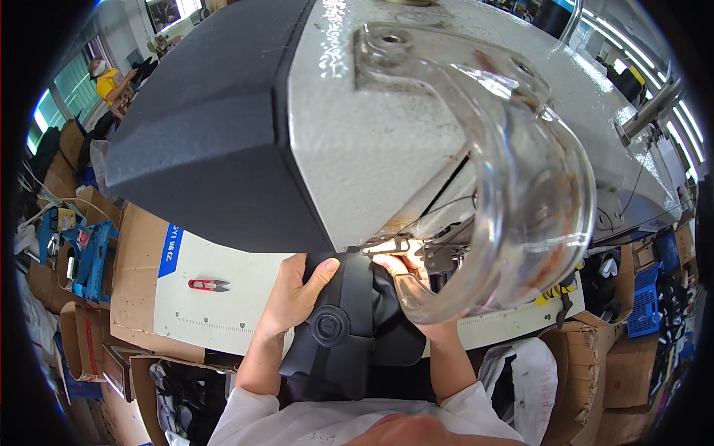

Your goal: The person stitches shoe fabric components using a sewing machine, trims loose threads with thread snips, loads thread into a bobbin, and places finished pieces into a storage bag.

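A black, leather-like sewn piece (355, 297) with a round ribbed black disc (329, 325) on it hangs from under the sewing machine (357, 126) toward my lap. My left hand (294, 293) grips its left side, thumb on top near the upper edge; the other fingers are mostly hidden. On the opposite side, beside the lit needle area, my right hand (401, 266) holds the piece with its fingers bent. A scratched, clear plastic guard (535, 193) partly covers that hand. The machine head hides the piece's far end.
Red-handled thread snips (208, 285) lie on the pale table (245, 297), left of my left hand. Cardboard boxes with black parts stand below the table, among them an open box (576, 372) on the right. A blue crate (644, 308) is farther right. Another person (111, 88) is at the far left.
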Available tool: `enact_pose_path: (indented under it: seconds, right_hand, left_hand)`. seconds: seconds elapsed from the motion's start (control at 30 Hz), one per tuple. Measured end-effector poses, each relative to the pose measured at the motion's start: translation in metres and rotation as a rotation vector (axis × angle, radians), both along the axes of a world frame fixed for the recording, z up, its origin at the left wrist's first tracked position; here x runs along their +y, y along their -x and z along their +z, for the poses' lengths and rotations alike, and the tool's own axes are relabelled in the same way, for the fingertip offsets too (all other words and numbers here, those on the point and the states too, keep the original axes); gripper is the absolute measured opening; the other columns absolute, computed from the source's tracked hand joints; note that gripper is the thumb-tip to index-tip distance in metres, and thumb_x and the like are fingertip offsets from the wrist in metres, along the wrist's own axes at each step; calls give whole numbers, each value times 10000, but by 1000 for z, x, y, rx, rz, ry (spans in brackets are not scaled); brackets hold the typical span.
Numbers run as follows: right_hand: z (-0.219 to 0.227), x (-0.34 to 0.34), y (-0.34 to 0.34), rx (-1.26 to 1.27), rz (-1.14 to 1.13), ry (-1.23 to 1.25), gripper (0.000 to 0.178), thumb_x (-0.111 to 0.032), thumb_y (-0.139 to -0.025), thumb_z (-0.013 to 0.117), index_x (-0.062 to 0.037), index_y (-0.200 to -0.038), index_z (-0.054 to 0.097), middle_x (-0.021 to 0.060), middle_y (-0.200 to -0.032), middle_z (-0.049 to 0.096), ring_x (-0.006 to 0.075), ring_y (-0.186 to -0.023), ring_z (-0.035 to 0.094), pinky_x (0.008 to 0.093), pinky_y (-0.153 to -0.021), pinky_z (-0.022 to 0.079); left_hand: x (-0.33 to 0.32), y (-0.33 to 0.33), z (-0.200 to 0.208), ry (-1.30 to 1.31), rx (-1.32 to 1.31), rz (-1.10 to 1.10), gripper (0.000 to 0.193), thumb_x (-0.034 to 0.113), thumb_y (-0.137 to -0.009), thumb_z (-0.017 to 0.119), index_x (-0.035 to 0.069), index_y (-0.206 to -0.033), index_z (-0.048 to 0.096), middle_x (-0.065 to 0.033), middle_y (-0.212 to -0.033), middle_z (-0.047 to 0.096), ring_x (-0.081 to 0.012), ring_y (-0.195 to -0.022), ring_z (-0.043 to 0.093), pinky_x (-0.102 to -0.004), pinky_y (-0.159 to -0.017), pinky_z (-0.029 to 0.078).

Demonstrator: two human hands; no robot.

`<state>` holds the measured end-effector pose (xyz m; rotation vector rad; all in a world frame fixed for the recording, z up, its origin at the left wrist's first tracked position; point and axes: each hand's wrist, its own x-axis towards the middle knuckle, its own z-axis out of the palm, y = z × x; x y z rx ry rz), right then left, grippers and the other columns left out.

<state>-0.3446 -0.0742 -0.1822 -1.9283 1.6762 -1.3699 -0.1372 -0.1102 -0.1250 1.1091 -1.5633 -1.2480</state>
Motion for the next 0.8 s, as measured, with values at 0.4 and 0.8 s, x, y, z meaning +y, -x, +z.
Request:
enact_pose_path:
  seconds: [0.4,0.8]
  right_hand:
    - [7,-6,-2,-110,74,-186,120,-92,-799,669,3,-798,596,144,-704,602,301,-645,594,416,-584,458]
    - [29,29,6,-811,335,-340,367,-71,-908,640,6,-1247,522,60,-1094,620,105,-957,573,247,-828,457]
  left_hand:
    - [-3,1,-4,223,48,-28,312,229,-966,589,-75,-899,579,-13,-731,590,-56,-668,481,-228,-565,427]
    - [34,-48,57,714,-349,-562,1001,421,-615,835,114,-1440,358,-187,-1463,305,-416,-1357,257,-566,-1076,263]
